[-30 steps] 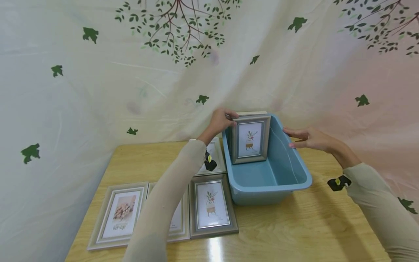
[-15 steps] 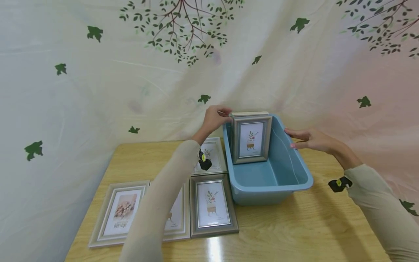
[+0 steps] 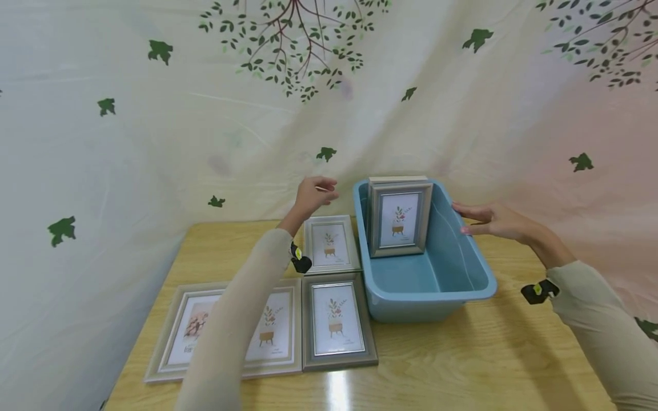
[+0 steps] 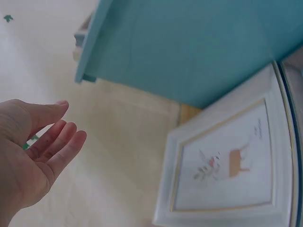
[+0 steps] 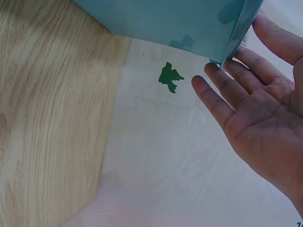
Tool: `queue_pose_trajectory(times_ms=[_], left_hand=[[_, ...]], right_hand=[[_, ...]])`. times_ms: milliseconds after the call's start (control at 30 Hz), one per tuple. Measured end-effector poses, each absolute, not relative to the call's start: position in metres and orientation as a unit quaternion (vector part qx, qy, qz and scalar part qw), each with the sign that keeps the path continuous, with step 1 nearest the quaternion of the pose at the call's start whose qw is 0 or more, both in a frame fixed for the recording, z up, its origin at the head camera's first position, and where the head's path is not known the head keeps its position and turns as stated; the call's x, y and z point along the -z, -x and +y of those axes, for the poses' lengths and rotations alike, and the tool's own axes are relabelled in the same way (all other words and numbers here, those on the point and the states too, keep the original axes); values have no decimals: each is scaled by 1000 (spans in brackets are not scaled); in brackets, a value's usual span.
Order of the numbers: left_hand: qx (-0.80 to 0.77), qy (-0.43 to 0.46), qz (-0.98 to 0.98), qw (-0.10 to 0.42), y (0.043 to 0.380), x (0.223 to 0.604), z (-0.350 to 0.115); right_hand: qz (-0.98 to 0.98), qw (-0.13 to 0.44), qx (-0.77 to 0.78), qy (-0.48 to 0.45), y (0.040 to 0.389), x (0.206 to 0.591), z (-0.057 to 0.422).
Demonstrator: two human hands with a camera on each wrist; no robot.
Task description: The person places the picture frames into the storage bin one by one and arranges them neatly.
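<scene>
The rectangular grey-silver picture frame (image 3: pixel 401 220) with a potted-plant print stood nearly upright inside the deep light-blue plastic tub (image 3: pixel 437 297), toward its far end, a cream frame edge (image 3: pixel 398 179) showing behind it. The left hand (image 3: pixel 313 194) had just come away from the frames' upper left corner and hung beyond the tub, thumb and fingertips apart, holding nothing; the upright frames seemed to keep their place without it. The right hand (image 3: pixel 493 220) touched the tub's right rim with straight fingers, though how firmly was hard to tell. Left of the tub, on the pale wooden counter (image 3: pixel 488 354), lay a whitish frame (image 3: pixel 331 244), a dark grey frame (image 3: pixel 336 321) and two cream frames, partly hidden by the beige left sleeve (image 3: pixel 231 319).
</scene>
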State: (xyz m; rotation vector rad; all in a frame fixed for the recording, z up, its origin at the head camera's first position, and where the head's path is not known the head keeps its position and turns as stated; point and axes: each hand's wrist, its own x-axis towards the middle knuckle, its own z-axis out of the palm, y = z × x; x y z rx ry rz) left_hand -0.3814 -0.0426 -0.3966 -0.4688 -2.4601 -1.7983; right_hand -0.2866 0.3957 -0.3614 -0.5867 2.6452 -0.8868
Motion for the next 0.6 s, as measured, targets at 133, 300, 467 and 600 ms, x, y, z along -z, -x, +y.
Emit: queue_pose_trajectory(times_ms=[133,300,467,600], left_hand=[[572,117,-812,14,380,409,-55],[552,81,-830,1,379,428,-69],[530,60,-846,-8,377,445,-84],[512,47,-858,-7,374,457,-94]], right_hand=[[920,143,305,201,286,361,396],[921,147,304,195,286,361,396],[921,149,306,190,287,363,397],[920,149,308,193,287,363,396]])
